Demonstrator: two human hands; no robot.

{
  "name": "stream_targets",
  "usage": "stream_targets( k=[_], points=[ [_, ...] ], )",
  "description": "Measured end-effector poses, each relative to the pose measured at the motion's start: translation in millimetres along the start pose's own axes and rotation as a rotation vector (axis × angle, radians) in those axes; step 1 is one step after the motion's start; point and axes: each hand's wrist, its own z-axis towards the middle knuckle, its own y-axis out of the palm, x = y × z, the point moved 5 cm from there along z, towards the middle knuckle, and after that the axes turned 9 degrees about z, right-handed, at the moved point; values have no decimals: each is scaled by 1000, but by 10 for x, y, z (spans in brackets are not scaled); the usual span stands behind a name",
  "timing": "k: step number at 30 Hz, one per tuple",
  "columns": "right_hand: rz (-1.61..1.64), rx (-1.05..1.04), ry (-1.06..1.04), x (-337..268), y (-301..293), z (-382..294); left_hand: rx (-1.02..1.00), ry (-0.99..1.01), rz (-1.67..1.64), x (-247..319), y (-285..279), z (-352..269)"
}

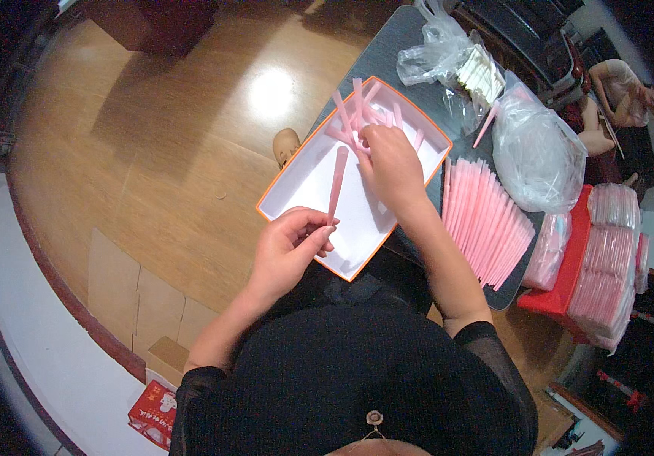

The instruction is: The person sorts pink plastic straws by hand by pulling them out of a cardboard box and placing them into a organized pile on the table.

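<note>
My left hand [298, 245] pinches the narrow lower end of a pink tapered stick [336, 182] between thumb and fingers. The stick stands nearly upright in the picture, its wide rounded end over a white shallow box with an orange rim [304, 149]. My right hand [391, 159] reaches into the far part of that box, its fingers curled down among several loose pink pieces [356, 102]; whether it grips one is hidden. To the right of the box, many pink tapered sticks [484, 222] lie side by side in a fan on the dark table.
On the dark table [384, 48] lie a clear plastic bag [541, 154], a bundle of white sticks [480, 77] in plastic and one pink stick [485, 126]. Bagged pink packs [606, 256] lie on a red stool at the right. Another person [618, 102] sits at the upper right.
</note>
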Motion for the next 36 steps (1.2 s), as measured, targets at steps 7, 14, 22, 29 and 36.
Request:
stream_targets(
  k=[7,14,22,29,36],
  points=[
    [49,99,52,34,181,184,12,-14,-39,30,-1,-17],
    [1032,109,367,82,-177,76,11,-18,11,43,8,10],
    [1301,179,250,-240,-735,-23,-27,10,155,65,98,33],
    [1270,130,231,-308,-752,-73,-6,42,228,126,113,18],
    [1143,44,219,-359,-772,-122,-2,55,259,136,110,-3]
  ],
)
